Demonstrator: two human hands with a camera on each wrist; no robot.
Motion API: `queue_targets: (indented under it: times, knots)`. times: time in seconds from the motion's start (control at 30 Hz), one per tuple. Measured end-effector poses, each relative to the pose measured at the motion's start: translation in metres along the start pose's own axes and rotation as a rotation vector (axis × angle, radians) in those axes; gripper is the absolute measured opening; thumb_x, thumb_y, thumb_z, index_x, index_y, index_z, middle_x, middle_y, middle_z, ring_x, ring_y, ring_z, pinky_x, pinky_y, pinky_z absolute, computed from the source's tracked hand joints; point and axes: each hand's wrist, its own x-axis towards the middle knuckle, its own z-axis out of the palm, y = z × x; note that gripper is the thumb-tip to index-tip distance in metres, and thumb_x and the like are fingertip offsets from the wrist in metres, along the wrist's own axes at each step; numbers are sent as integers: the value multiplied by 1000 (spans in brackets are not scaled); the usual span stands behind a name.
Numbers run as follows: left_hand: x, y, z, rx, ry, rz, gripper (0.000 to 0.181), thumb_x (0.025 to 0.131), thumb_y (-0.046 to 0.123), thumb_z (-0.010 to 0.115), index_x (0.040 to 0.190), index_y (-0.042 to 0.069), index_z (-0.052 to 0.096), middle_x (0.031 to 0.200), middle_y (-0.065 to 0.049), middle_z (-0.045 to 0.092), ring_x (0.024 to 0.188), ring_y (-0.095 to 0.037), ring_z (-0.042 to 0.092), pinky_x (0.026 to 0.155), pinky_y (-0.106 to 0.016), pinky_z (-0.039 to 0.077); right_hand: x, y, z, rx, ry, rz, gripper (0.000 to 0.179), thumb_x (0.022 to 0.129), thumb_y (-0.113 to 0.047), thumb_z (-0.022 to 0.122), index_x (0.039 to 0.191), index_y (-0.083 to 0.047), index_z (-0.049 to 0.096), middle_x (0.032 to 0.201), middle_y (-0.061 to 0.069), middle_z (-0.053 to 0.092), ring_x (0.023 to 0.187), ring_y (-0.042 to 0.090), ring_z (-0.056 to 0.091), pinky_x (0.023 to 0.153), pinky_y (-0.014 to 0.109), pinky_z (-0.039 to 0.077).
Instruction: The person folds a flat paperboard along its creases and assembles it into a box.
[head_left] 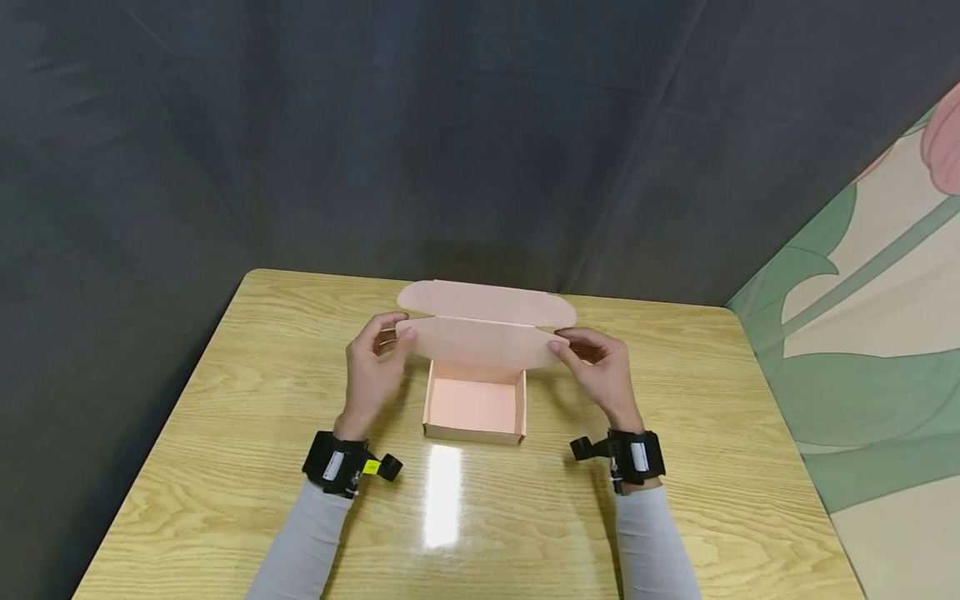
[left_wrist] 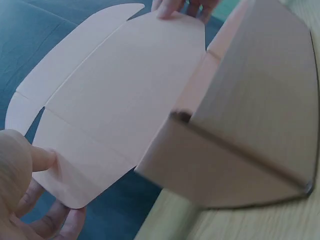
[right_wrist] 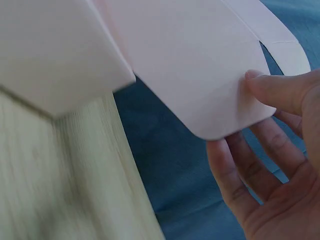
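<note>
A small pink cardboard box [head_left: 474,405] stands on the table with its lid [head_left: 480,342] raised at the back. Beyond a crease, the lid's front flap [head_left: 487,303] with rounded ears extends from its far edge. My left hand [head_left: 375,367] pinches the lid's left side flap between thumb and fingers, also seen in the left wrist view, where the thumb [left_wrist: 44,159] lies on the inner face. At the opposite end my right hand [head_left: 602,371] pinches the right side flap [right_wrist: 220,117], thumb on the inner face and fingers behind it.
The wood-grain table [head_left: 225,467] ends at a back edge just behind the lid. A dark curtain [head_left: 450,142] hangs behind it, and a floral cloth [head_left: 885,333] lies to the right. Both wrists wear black camera straps [head_left: 636,457].
</note>
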Motion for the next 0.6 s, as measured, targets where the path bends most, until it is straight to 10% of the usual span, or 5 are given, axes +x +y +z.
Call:
queue_targets:
  times: [0.27,0.6]
  knots:
    - [1,5,-7,109,-11,61,22,97,8,80,118,3,76,113,-17,78,96,-33,76,86,-51,63,0,-7,-4,-98,-4,-10,13,91,5,80,104,7,80,105,29,77,84,0,71,76,18,59]
    - [1,8,-10,167,-21,115,18,95,8,82,113,5,78,108,-14,79,91,-30,77,76,-48,65,-2,-14,-7,-151,-10,-13,10,92,-8,85,101,-3,83,101,18,80,85,2,71,72,18,60]
